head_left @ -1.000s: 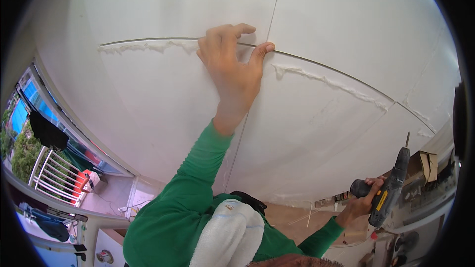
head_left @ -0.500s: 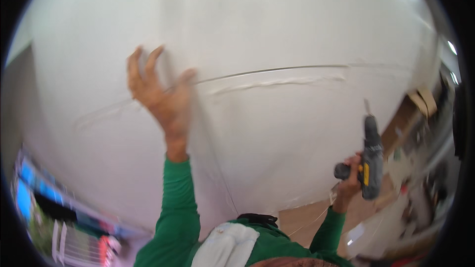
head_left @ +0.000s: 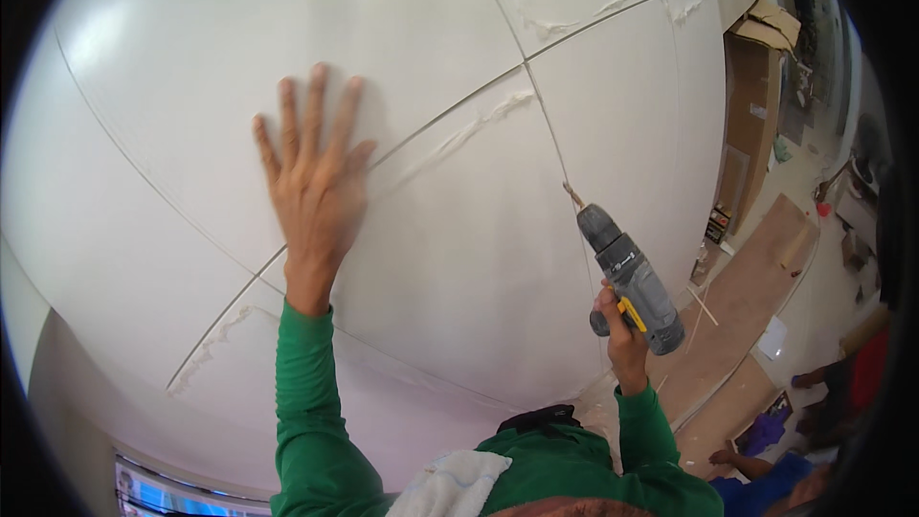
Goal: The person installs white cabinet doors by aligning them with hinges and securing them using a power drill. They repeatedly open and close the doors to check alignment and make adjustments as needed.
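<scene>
My left hand (head_left: pixel 311 187) rests with spread fingers against a white panelled surface (head_left: pixel 455 201), across a dark seam. Crossing seams divide this surface, and rough, pale filler strips (head_left: pixel 493 115) run beside some of them. My right hand (head_left: pixel 622 335) grips a dark grey cordless drill (head_left: pixel 627 282) with a yellow accent, pointing up and left. Its bit (head_left: pixel 574 196) lies over or beside a seam; contact with the panel is unclear. A white cloth (head_left: pixel 440 483) lies over my green top at the bottom.
At the right are a cardboard box (head_left: pixel 751 124), brown boards (head_left: pixel 747 287) on a littered floor, and, lower down, a person in blue (head_left: pixel 775 483) and another person's hand (head_left: pixel 804 378). A window (head_left: pixel 163 488) shows at the bottom left.
The view has turned, bringing more of the cluttered right side in. My left hand's curled fingers have straightened and spread. The drill has moved up and left over the panel.
</scene>
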Motion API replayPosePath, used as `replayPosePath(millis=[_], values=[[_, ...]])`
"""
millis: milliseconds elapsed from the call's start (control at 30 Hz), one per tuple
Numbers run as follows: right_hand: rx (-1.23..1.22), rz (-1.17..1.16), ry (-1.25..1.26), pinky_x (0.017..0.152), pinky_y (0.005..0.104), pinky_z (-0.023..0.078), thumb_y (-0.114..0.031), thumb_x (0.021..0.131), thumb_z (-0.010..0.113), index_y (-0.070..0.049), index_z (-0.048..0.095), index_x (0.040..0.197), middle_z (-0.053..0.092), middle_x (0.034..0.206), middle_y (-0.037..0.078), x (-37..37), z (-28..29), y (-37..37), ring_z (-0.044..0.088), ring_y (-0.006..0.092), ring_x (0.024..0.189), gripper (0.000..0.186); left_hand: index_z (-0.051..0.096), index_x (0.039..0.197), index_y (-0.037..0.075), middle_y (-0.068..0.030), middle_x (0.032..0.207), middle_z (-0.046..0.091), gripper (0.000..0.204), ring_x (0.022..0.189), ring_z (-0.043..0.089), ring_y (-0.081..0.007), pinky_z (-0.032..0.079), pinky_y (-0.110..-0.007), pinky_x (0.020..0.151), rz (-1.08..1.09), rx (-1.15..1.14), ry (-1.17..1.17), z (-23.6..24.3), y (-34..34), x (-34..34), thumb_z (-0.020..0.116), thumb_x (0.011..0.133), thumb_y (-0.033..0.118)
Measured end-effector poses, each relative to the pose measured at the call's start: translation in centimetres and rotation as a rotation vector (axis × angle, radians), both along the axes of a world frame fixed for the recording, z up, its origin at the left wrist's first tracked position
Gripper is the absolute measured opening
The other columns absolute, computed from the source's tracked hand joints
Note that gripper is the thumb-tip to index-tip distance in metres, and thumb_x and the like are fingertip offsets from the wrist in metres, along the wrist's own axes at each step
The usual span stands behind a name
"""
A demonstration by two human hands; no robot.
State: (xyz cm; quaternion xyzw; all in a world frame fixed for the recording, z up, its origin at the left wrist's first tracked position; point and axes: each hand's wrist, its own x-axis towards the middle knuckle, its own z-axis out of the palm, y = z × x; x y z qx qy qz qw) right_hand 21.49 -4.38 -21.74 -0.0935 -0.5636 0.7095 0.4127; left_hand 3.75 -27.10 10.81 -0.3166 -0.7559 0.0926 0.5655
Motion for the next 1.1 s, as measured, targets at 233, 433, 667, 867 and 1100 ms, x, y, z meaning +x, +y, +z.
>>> replayPosePath(millis=[233, 433, 667, 867, 1100], values=[[-0.185, 0.061, -0.059, 0.078, 0.0312, 0.053, -0.022, 0.109, 0.073, -0.001, 0.073, 0.119, 0.069, 0.094, 0.001, -0.6, -3.6, -0.9, 0.064, 0.0135, 0.086, 0.023, 0.052, 0.165, 0.043, 0.0091, 0.178, 0.041, 0.056, 0.169, 0.027, -0.022, 0.009, -0.055, 0.141, -0.12, -0.289, 0.066, 2.9, 12.3, -2.9, 0.062, 0.11, 0.044], [-0.299, 0.103, -0.127, 0.074, 0.0301, 0.052, -0.017, 0.11, 0.069, 0.0, 0.07, 0.12, 0.064, 0.086, 0.0, -1.4, -4.8, -0.2, 0.062, 0.0116, 0.079, 0.02, 0.051, 0.165, 0.044, 0.0076, 0.179, 0.039, 0.055, 0.169, 0.028, -0.0231, 0.011, -0.059, 0.14, -0.146, -0.354, 0.14, 3.1, 15.4, -4.6, 0.06, 0.111, 0.049], [-0.32, 0.036, -0.024, 0.073, 0.0301, 0.052, -0.017, 0.109, 0.07, -0.001, 0.069, 0.117, 0.062, 0.085, 0.0, -3.0, -5.1, -0.7, 0.06, 0.0115, 0.076, 0.017, 0.053, 0.166, 0.034, 0.0001, 0.179, 0.039, 0.059, 0.169, 0.027, -0.0287, 0.016, -0.064, 0.138, -0.148, -0.367, 0.09, 3.5, 13.7, -2.6, 0.063, 0.109, 0.045], [-0.373, 0.01, -0.019, 0.073, 0.0332, 0.053, -0.016, 0.109, 0.069, -0.003, 0.068, 0.116, 0.061, 0.083, 0.001, -3.3, -3.3, -0.4, 0.061, 0.0132, 0.074, 0.015, 0.053, 0.166, 0.032, -0.0009, 0.18, 0.038, 0.059, 0.17, 0.026, -0.0283, 0.015, -0.063, 0.138, -0.239, -0.357, 0.109, 3.3, 13.4, -2.3, 0.062, 0.11, 0.046], [-0.176, 0.06, -0.143, 0.074, 0.0351, 0.054, -0.02, 0.109, 0.068, -0.002, 0.066, 0.12, 0.062, 0.075, 0.004, -3.5, -6.3, 2.0, 0.063, 0.0164, 0.072, 0.021, 0.055, 0.165, 0.027, -0.0051, 0.18, 0.038, 0.065, 0.168, 0.029, -0.0307, 0.019, -0.06, 0.138, -0.3, -0.305, 0.001, 4.8, 12.8, -0.6, 0.073, 0.104, 0.04]])
